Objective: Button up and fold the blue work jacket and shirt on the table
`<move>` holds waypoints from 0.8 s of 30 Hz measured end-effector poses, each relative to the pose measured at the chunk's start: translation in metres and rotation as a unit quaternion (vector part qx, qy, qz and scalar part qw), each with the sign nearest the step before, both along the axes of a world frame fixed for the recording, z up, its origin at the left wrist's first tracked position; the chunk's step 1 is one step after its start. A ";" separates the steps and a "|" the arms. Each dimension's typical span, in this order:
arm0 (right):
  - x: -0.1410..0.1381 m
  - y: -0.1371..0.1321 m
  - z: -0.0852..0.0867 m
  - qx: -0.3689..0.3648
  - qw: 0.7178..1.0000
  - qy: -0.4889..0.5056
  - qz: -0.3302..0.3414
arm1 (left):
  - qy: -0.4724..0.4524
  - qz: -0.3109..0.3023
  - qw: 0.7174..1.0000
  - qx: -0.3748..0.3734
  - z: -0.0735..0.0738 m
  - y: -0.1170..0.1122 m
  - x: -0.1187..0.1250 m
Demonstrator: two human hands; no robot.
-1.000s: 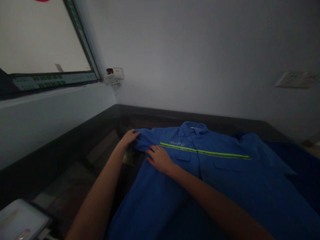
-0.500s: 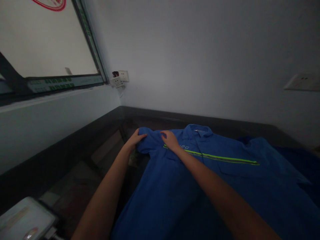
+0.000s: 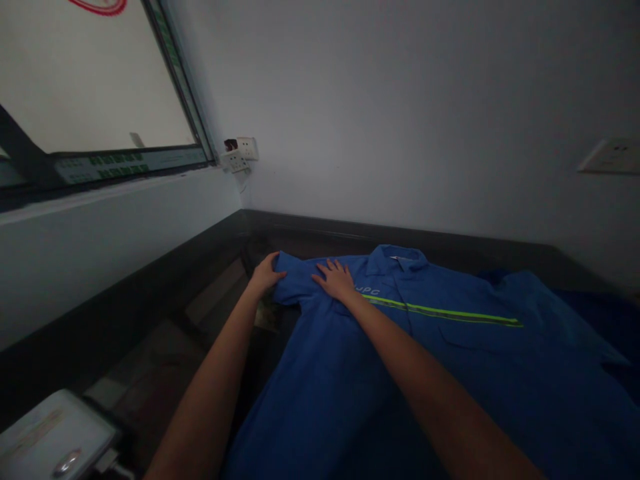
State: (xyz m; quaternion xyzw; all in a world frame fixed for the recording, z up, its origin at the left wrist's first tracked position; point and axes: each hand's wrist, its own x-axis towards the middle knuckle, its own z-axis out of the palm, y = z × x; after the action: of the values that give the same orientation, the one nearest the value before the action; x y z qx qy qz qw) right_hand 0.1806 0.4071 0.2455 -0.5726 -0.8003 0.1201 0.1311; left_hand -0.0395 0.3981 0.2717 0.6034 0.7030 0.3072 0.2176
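Note:
A blue short-sleeved work shirt [image 3: 320, 360] lies spread face up, its collar toward the wall and a yellow-green stripe [image 3: 440, 311] across the chest. White letters, partly covered by my right hand, show above the stripe. My left hand [image 3: 265, 274] grips the edge of the sleeve on the left, thumb on top and fingers partly hidden behind the cloth. Flat on the shirt near that shoulder rests my right hand [image 3: 336, 279], its fingers spread.
Darker blue cloth [image 3: 595, 320] lies beyond the shirt's right sleeve. A pale metallic box-like device [image 3: 60, 433] stands at the lower left. Wall sockets [image 3: 240, 155] sit in the corner, below a window frame [image 3: 130, 167]. A dark raised edge [image 3: 320, 225] runs along the wall.
My right hand has opened from a curled shape and now lies flat with fingers spread on the shirt. My left hand stays at the sleeve edge, and the sleeve looks flatter.

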 end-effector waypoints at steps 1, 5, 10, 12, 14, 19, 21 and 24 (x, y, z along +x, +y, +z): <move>-0.001 -0.003 0.002 0.008 1.000 0.002 -0.003 | 0.026 0.005 1.000 -0.007 0.000 -0.002 -0.002; -0.016 -0.022 0.007 0.048 0.999 0.012 0.021 | 0.115 0.039 0.993 -0.003 0.007 -0.012 0.004; -0.037 -0.043 -0.001 0.006 0.997 -0.017 0.079 | 0.208 -0.086 0.972 0.062 0.008 -0.010 0.045; -0.040 -0.045 -0.002 0.006 0.996 -0.028 0.083 | 0.192 -0.170 0.965 0.052 -0.001 -0.006 0.061; -0.038 -0.048 0.001 0.000 0.995 -0.032 0.093 | 0.192 -0.198 0.961 0.032 -0.011 -0.002 0.070; -0.007 -0.070 0.017 -0.015 0.981 -0.011 0.193 | 0.214 -0.187 0.959 -0.011 -0.023 0.001 0.067; 0.019 -0.086 0.025 -0.002 0.973 -0.004 0.230 | 0.229 -0.180 0.956 -0.019 -0.026 -0.003 0.066; 0.078 -0.109 0.039 0.029 0.973 0.023 0.226 | 0.289 -0.145 0.946 -0.025 -0.034 -0.013 0.071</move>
State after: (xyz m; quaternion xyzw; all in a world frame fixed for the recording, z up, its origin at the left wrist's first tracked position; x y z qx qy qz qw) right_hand 0.2591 0.2977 0.2849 -0.3701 -0.9089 0.1367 0.1350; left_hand 0.0311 0.3855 0.2380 0.7561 0.6480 0.0669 0.0629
